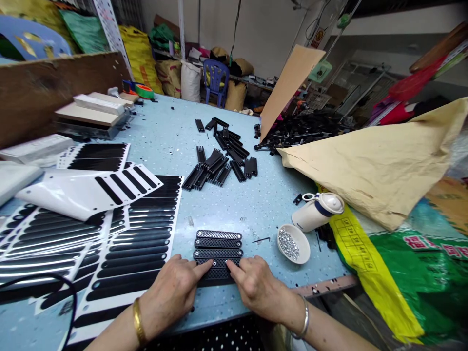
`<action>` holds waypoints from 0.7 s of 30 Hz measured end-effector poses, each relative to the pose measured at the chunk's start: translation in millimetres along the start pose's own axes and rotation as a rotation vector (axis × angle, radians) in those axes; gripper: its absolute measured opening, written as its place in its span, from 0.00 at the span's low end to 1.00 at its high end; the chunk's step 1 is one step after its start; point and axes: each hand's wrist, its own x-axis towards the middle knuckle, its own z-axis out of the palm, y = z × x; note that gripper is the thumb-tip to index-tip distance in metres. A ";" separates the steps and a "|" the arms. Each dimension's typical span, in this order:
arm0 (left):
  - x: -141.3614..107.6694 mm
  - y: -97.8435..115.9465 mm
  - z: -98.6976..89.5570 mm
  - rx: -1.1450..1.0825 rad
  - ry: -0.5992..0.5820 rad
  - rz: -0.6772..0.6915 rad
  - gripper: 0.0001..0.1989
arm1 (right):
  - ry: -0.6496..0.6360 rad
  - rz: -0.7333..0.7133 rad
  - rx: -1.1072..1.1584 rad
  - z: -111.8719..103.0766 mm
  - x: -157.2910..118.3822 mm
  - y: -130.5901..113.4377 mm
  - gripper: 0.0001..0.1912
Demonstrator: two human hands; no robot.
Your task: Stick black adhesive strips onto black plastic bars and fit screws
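Observation:
Several black textured plastic strips [218, 243] with rounded ends lie stacked side by side in a row near the table's front edge. Small shiny metal pieces sit in holes at the ends of some of them. My left hand [178, 279] stretches its index finger onto the left part of a front strip, its other fingers curled under. Opposite it, my right hand [258, 282] sets its index fingertip on the same strip's right part, the rest folded. No held object shows in either hand; the undersides of both are hidden.
A white bowl [293, 243] of small metal pieces stands at right, by a lidded white cup [318, 210]. Sheets of black adhesive strips [135, 243] cover the left. Black plastic parts [219, 161] lie mid-table. A thin dark tool [261, 239] lies near the bowl; brown paper [376, 161] hangs right.

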 end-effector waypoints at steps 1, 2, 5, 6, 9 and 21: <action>-0.9 -0.6 -0.1 -0.012 0.010 -0.004 0.27 | -0.018 -0.003 -0.010 -3.2 0.9 0.1 0.24; -1.9 -1.1 0.0 -0.027 0.022 -0.005 0.26 | -0.024 -0.007 -0.015 -5.4 1.7 0.3 0.24; -5.5 -2.3 1.5 -0.071 0.060 -0.005 0.25 | 0.027 -0.007 -0.003 -4.1 2.9 0.9 0.20; -6.7 -2.5 2.2 -0.084 0.070 -0.006 0.25 | 0.053 -0.003 0.005 -1.4 2.8 1.2 0.19; -9.2 -2.9 4.2 -0.113 0.087 -0.016 0.24 | 0.100 -0.002 0.013 8.4 2.0 1.4 0.17; -13.2 -4.8 7.3 -0.090 0.123 -0.021 0.26 | -0.022 -0.004 -0.011 -5.4 -3.1 2.9 0.22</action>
